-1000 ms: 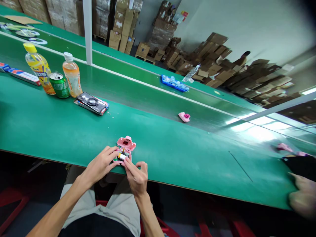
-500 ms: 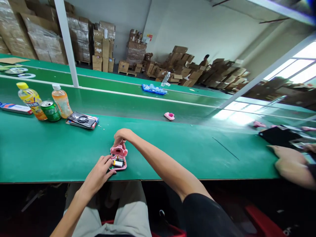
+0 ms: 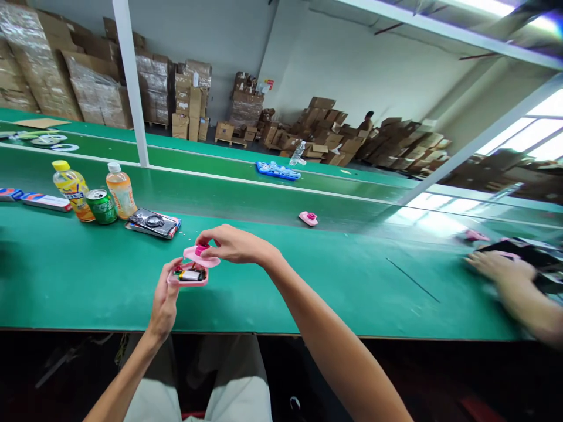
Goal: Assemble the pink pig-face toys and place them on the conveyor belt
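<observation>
My left hand (image 3: pixel 165 299) grips the left side of a pink toy camera's open half-shell (image 3: pixel 189 283). Inside that half sit a silver battery (image 3: pixel 190 275) and dark circuit parts, with bits of red and yellow at the left. My right hand (image 3: pixel 229 243) is closed on the other pink half (image 3: pixel 212 261), pinching its darker pink round lens part (image 3: pixel 201 251). This half is tilted above the back edge of the lower one, and the two are not closed together. Both halves are held over the green bench top (image 3: pixel 264 293).
Back left stand two drink bottles (image 3: pixel 121 190), a green can (image 3: pixel 101 207) and a phone on a box (image 3: pixel 153 221). Another pink camera piece (image 3: pixel 308 218) lies ahead. A thin dark rod (image 3: pixel 412 280) is to the right, where a co-worker's hand (image 3: pixel 501 266) reaches to a black item.
The shell halves have been lifted and moved left. My right hand has turned its half so the lens part shows. The co-worker's hand has moved onto the black item.
</observation>
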Tool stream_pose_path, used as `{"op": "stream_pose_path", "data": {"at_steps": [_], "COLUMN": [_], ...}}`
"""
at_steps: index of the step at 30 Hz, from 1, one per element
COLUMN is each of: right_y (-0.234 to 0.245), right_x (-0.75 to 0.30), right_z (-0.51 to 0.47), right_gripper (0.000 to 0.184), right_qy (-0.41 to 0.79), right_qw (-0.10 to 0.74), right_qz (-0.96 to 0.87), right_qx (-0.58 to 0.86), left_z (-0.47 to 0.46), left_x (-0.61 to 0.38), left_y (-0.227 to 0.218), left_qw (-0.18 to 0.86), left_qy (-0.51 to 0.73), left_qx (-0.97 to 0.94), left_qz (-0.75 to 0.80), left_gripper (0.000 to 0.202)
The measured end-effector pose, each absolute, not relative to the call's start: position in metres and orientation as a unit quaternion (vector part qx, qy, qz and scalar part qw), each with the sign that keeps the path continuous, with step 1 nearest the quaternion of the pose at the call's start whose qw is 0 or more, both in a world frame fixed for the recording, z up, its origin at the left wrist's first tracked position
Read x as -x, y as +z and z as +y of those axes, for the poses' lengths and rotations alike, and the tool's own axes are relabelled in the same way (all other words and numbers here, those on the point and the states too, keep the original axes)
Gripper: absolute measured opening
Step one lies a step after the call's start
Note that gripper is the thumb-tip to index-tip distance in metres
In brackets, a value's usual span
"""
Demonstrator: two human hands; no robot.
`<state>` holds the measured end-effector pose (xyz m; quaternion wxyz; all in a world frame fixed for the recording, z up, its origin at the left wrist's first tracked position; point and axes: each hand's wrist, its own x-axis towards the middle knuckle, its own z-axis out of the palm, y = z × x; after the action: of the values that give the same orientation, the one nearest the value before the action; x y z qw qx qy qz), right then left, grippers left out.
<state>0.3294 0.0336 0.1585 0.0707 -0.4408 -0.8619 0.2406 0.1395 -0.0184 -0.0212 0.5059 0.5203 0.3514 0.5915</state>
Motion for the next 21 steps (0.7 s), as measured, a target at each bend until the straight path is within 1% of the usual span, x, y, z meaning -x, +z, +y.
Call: {"op": "stream_pose_path", "data": {"at_steps": [2, 4, 6, 12, 17, 19, 21], "right_y": [0.163, 0.165, 0.168, 0.178, 0.177, 0.172, 0.163], "right_x": [-0.33, -0.33, -0.33, -0.331, -0.331, -0.33, -0.327], "right_z": [0.032, 0.034, 0.04, 0.059, 0.06, 0.055, 0.043], "right_gripper": [0.022, 0.023, 0.023, 0.022, 0.027, 0.028, 0.025], "right_qy": [0.254, 0.272, 0.283, 0.323, 0.382, 0.37, 0.284], "right_qw": [0.122, 0.149, 0.15, 0.127, 0.168, 0.203, 0.271], "right_qz": [-0.868, -0.868, -0.87, -0.862, -0.837, -0.826, -0.802], "right_qx": [0.409, 0.388, 0.376, 0.37, 0.353, 0.374, 0.45], "left_z": [-0.006, 0.007, 0.018, 0.028, 0.026, 0.027, 0.029], "left_x": [-0.145, -0.151, -0.154, -0.156, -0.161, -0.164, -0.167], "left_y": [-0.007, 0.006, 0.018, 0.038, 0.043, 0.044, 0.044], "left_qw": [0.541, 0.584, 0.612, 0.644, 0.652, 0.653, 0.646], "left_qy": [0.611, 0.614, 0.602, 0.557, 0.586, 0.595, 0.611], "left_qx": [-0.476, -0.44, -0.428, -0.455, -0.416, -0.406, -0.392], "left_qz": [0.328, 0.298, 0.282, 0.262, 0.242, 0.233, 0.235], "left_gripper": [0.053, 0.053, 0.055, 0.058, 0.052, 0.051, 0.051]}}
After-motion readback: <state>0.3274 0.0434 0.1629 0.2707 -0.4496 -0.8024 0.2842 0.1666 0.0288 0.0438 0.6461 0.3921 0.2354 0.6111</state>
